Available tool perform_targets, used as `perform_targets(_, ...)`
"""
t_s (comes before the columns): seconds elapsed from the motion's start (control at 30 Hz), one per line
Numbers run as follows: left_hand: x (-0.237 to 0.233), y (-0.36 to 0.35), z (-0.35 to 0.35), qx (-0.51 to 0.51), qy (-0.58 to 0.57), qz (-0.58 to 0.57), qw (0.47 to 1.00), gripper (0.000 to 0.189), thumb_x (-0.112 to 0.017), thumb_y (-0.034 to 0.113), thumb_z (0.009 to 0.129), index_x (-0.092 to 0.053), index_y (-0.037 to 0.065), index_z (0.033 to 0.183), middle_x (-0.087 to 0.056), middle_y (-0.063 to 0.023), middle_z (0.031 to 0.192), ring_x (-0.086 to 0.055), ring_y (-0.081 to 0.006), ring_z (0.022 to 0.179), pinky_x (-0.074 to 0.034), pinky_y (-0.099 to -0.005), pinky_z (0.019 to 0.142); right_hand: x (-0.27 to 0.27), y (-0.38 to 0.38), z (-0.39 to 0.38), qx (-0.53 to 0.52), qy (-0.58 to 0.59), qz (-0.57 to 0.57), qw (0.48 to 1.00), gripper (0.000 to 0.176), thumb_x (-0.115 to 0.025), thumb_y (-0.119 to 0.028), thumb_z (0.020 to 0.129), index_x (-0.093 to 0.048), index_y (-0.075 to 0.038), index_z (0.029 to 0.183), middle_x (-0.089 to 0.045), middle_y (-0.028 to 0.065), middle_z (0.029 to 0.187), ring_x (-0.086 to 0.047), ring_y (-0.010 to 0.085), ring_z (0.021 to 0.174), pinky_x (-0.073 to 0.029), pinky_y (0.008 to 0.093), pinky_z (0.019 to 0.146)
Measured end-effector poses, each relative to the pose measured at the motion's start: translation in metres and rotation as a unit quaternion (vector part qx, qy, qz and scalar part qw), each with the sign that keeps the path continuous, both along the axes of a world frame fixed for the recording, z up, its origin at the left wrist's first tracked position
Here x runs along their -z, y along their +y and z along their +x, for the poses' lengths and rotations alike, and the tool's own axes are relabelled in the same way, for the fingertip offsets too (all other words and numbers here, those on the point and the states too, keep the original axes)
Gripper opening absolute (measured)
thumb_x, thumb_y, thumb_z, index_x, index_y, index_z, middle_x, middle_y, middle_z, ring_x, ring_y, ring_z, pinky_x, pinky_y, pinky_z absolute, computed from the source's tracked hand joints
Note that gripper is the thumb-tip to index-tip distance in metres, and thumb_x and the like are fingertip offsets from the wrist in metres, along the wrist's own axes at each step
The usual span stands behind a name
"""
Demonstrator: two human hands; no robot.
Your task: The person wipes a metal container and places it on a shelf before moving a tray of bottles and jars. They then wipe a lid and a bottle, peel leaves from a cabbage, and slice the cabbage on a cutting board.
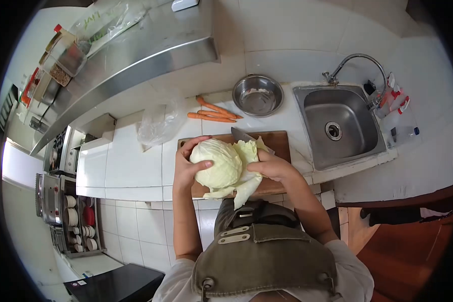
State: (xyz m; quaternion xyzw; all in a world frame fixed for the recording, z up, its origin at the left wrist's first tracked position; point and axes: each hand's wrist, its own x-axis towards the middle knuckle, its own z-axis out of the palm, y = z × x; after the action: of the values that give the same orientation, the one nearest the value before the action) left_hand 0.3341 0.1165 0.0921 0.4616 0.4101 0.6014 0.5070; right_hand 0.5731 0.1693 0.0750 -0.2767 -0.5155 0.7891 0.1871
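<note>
A pale green cabbage is held above a wooden cutting board. My left hand wraps around its left side, the thumb lying across the front. On the other side my right hand grips a loose outer cabbage leaf, which hangs partly away from the head. Behind the leaf lies a knife on the board; its blade shows in part and its handle is hidden.
Several carrots lie behind the board, beside a metal bowl. A clear plastic bag rests on the white tiled counter. To the right is a steel sink with a faucet. A metal shelf overhangs the left.
</note>
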Motion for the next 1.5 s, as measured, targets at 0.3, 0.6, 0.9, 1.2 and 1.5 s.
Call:
perform_targets(0.3,0.034,-0.018,-0.027,0.035,-0.166,-0.103,0.98,0.067,-0.081,0.021,0.059,-0.058,-0.005,0.117,-0.064,-0.0143,0.109,-0.065,-0.0242,0.097,-0.053,-0.0349,0.088,0.008,-0.014,0.001,-0.063,-0.023,-0.023,0.997,0.071,-0.059,-0.003,0.077,-0.032,0.001,0.143,-0.045,0.012,0.136,-0.043,0.0216,0.126,-0.034,0.0299,0.105)
perform_targets(0.6,0.103,-0.036,-0.037,0.049,-0.443,-0.083,0.891,0.054,-0.057,0.041,0.089,-0.05,0.007,0.13,-0.057,-0.0146,0.127,-0.056,-0.031,0.115,-0.047,-0.0479,0.096,0.011,-0.003,0.001,-0.133,-0.053,0.03,0.989,0.07,-0.064,-0.002,0.077,-0.036,-0.001,0.141,-0.049,0.0095,0.134,-0.047,0.0198,0.123,-0.037,0.0296,0.103)
perform_targets(0.9,0.043,-0.028,0.002,-0.216,-0.5,-0.073,0.835,0.047,-0.044,0.047,0.093,-0.054,0.014,0.124,-0.059,-0.0065,0.123,-0.058,-0.0253,0.11,-0.051,-0.0453,0.09,0.032,-0.024,-0.037,0.102,-0.031,0.002,0.994,0.058,-0.06,0.001,0.079,-0.044,-0.002,0.134,-0.055,0.0089,0.124,-0.052,0.0187,0.114,-0.043,0.031,0.096)
perform_targets(1.2,0.05,-0.038,-0.061,-0.328,-0.419,-0.028,0.846,0.053,-0.042,0.048,0.095,-0.046,0.01,0.132,-0.058,-0.0084,0.122,-0.06,-0.0263,0.108,-0.054,-0.043,0.088,0.034,0.007,0.028,0.352,0.026,0.009,0.936,0.049,-0.057,0.002,0.083,-0.045,0.001,0.13,-0.055,0.0109,0.123,-0.055,0.0208,0.112,-0.046,0.0327,0.095)
perform_targets(1.5,0.101,0.004,-0.079,-0.334,-0.154,-0.141,0.919,0.059,-0.075,0.015,0.08,-0.041,-0.006,0.124,-0.058,-0.0174,0.109,-0.061,-0.0234,0.097,-0.053,-0.0336,0.08,-0.008,0.024,0.029,0.321,-0.059,0.208,0.922,0.025,-0.061,-0.001,0.085,-0.059,0.001,0.11,-0.064,0.006,0.098,-0.06,0.014,0.093,-0.046,0.0261,0.085)
